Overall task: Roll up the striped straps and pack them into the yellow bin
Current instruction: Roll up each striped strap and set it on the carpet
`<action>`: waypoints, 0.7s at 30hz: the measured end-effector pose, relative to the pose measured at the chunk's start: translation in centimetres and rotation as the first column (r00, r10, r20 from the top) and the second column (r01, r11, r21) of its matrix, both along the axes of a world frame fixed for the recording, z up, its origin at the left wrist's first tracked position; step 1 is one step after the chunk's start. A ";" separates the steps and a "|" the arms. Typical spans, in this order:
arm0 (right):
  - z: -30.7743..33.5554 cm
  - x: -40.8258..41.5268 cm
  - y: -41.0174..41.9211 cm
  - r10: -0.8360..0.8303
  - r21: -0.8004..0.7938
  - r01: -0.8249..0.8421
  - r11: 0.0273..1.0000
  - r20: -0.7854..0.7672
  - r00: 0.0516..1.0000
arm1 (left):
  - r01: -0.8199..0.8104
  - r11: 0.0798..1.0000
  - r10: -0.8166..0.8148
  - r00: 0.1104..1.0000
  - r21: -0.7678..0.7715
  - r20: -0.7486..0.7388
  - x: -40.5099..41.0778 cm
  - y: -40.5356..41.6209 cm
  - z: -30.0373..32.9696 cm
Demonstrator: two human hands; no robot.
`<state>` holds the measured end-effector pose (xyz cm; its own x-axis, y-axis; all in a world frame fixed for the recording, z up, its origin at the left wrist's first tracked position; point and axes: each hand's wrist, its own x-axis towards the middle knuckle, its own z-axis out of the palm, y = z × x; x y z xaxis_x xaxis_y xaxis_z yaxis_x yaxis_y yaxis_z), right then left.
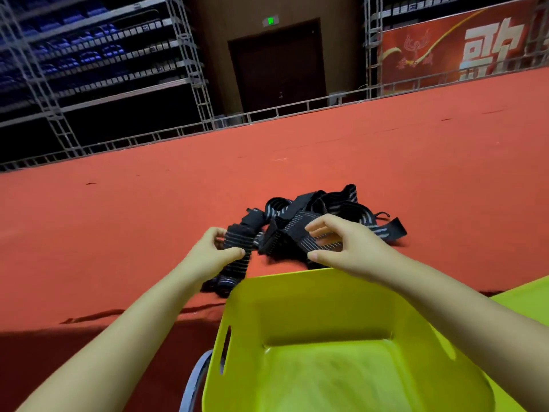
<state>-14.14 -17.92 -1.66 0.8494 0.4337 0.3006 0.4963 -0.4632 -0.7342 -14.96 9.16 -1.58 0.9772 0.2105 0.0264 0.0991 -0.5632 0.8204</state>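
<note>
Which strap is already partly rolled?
The strap in the left hand: its gripped end forms a roll; the one in the right hand lies flat.

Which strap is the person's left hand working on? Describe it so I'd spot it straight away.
Start at the yellow bin on the red floor. Just past its far left corner, the left hand grips a strap. Unlike the loose tangled pile behind, it runs as one band down toward the bin.

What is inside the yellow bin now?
The yellow bin shows only its bare floor and walls; no rolled strap lies inside. The right forearm covers part of its far rim, and its near end is out of frame.
</note>
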 end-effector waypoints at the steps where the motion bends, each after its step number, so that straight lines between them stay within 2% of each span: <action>1: -0.4 0.7 0.0 -0.011 -0.034 0.011 0.999 0.005 1.000 | -0.070 0.997 0.070 0.997 -0.015 0.015 1.2 1.6 -0.6; 5: -1.7 3.6 0.0 -0.060 -0.145 0.060 0.988 0.001 0.998 | -0.282 0.955 0.288 0.955 -0.092 0.070 6.1 6.6 -2.2; 8: -2.6 5.1 0.0 -0.080 -0.187 0.077 0.979 -0.009 0.997 | -0.383 0.913 0.399 0.911 -0.141 0.107 9.5 9.2 -3.3; 17: -5.1 7.8 0.0 -0.113 -0.208 0.099 0.973 -0.057 0.992 | -0.507 0.857 0.510 0.860 -0.097 0.006 16.4 13.8 -7.4; 21: -6.3 8.2 0.2 -0.127 -0.189 0.109 0.976 -0.087 0.988 | -0.517 0.856 0.517 0.853 0.019 -0.069 18.8 16.9 -9.9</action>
<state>-5.96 -17.70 -8.00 0.9194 0.3685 0.1378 0.3597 -0.6452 -0.6741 3.80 26.02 -11.44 0.7269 0.6857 -0.0369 0.4317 -0.4146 0.8011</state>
